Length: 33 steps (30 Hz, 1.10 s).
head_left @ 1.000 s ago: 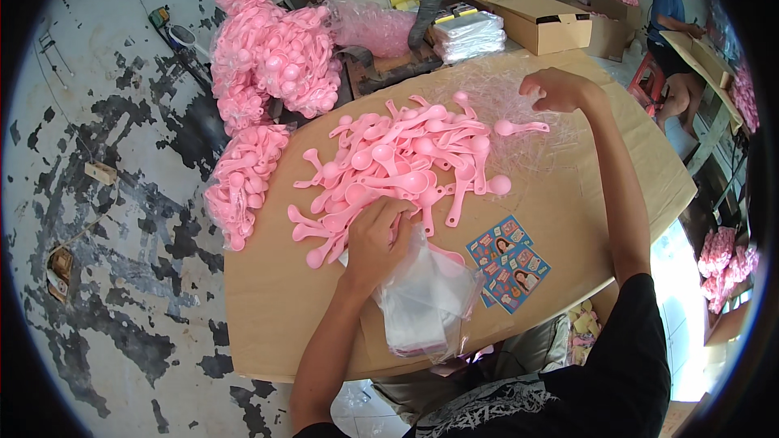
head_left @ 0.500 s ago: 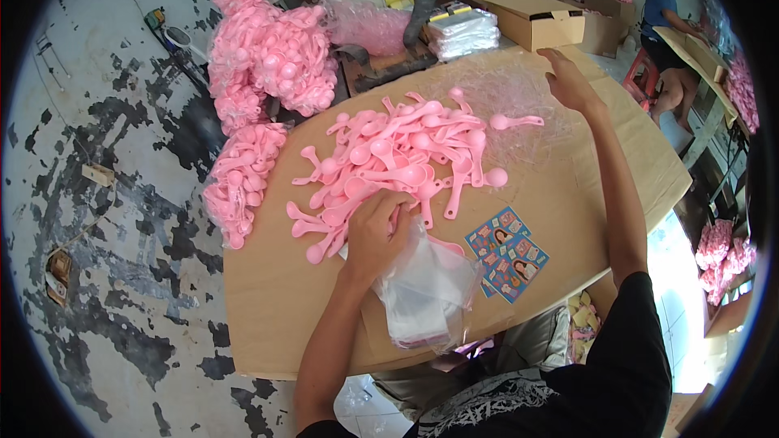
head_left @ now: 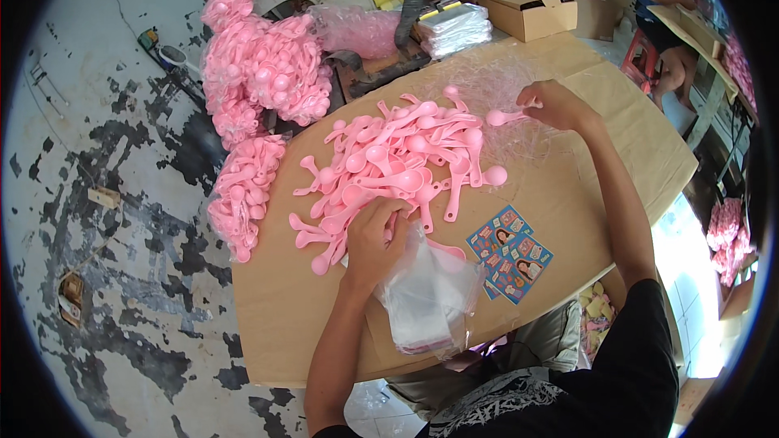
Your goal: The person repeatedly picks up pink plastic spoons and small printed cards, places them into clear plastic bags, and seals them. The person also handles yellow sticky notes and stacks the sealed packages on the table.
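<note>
My left hand [head_left: 375, 237] is closed at the near edge of the spoon pile, its fingertips gripping the upper end of a stack of clear plastic bags [head_left: 426, 296]. Pink plastic spoons [head_left: 398, 146] with round bowls lie heaped in front of it. A single pink spoon [head_left: 497, 118] rests on the right, apart from the heap. My right hand [head_left: 560, 105] curls its fingers over that spoon's handle end, above a tangle of thin clear plastic strips [head_left: 519, 142]; what the fingertips pinch is hidden. Blue printed cards [head_left: 513, 255] lie to the right of the bags.
Bulging bags of pink spoons [head_left: 272, 73] line the table's left and far-left side. At the back stand a stack of clear packs [head_left: 454, 30] and an open cardboard box [head_left: 531, 12]. Another person [head_left: 661, 0] sits at a bench on the far right.
My right hand has come down and toward me from the far right, its fingers now curled at the lone spoon's handle. My left hand keeps its place on the bags. The view has shifted slightly.
</note>
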Each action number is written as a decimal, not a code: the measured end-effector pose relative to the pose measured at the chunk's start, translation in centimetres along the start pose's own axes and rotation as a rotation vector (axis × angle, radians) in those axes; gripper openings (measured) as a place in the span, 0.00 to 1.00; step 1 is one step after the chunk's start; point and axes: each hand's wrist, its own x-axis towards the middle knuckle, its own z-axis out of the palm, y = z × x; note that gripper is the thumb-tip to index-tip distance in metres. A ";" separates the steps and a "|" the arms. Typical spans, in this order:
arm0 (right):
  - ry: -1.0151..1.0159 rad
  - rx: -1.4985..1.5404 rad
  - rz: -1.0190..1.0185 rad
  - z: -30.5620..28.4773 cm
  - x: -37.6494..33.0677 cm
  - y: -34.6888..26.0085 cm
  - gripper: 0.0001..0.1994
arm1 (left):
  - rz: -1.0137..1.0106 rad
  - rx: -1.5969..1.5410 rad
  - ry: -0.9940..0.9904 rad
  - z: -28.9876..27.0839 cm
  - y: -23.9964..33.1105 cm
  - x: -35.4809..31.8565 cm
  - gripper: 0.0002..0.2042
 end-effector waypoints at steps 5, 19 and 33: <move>0.032 -0.181 0.024 2.3 0.1 2.9 0.13 | 0.022 -0.007 -0.018 0.3 0.3 0.4 0.07; -0.158 0.783 -0.155 -2.9 -1.9 1.6 0.18 | 0.024 0.006 -0.026 0.2 0.8 0.3 0.07; -0.128 0.855 -0.274 -3.7 -2.7 -0.8 0.13 | 0.018 0.049 0.005 -0.1 0.2 0.2 0.07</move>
